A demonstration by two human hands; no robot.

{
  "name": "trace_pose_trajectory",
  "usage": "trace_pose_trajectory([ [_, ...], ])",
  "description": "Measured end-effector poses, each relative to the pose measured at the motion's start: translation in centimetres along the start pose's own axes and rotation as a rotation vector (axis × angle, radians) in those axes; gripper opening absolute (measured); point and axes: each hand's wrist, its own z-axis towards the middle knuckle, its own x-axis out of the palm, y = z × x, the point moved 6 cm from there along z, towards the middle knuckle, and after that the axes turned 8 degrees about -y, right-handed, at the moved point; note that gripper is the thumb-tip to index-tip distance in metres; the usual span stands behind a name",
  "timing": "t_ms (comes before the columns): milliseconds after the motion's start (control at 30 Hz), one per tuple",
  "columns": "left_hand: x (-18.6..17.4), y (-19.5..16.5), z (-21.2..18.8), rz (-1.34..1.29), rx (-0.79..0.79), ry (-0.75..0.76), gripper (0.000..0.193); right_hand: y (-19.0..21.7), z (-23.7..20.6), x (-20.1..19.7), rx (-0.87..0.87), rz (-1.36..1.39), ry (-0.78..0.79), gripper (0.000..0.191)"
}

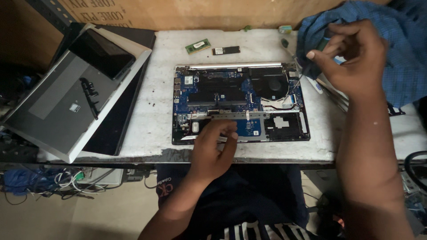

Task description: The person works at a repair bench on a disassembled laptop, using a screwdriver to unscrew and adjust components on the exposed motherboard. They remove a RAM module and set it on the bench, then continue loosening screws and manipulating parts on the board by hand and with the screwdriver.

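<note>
Here, the opened laptop (240,103) lies flat at the table's (151,129) centre, its blue circuit board and black fan at 1 o'clock exposed. Treat it as stiff but fragile: grip the outer frame edges, never the board. Your left hand (212,150) rests at its 6 o'clock edge, fingers curled, pinching a small part. Your right hand (351,58), at 3 o'clock, loosely pinches a thin tool.

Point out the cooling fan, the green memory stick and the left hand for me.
cooling fan (272,84), head view, on the round black fan housing.
green memory stick (198,46), head view, on the middle of the board.
left hand (213,149), head view, on the back of the hand.
</note>
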Motion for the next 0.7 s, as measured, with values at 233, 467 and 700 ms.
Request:
trace_pose_trajectory([
  [233,0.1,0.1,-0.1,-0.029,-0.012,0.028,0.020,0.5,0.3,0.3,-0.013,-0.012,0.013,0.038],
  [467,0.0,0.0,0.1,-0.024,-0.010,0.015,0.020,1.2,0.3,0.3,-0.082,-0.052,0.027,0.038],
  [700,0.0,0.1,0.0,-0.031,-0.002,0.016,0.020,0.9,0.1,0.5,-0.052,-0.030,0.038,0.038],
])
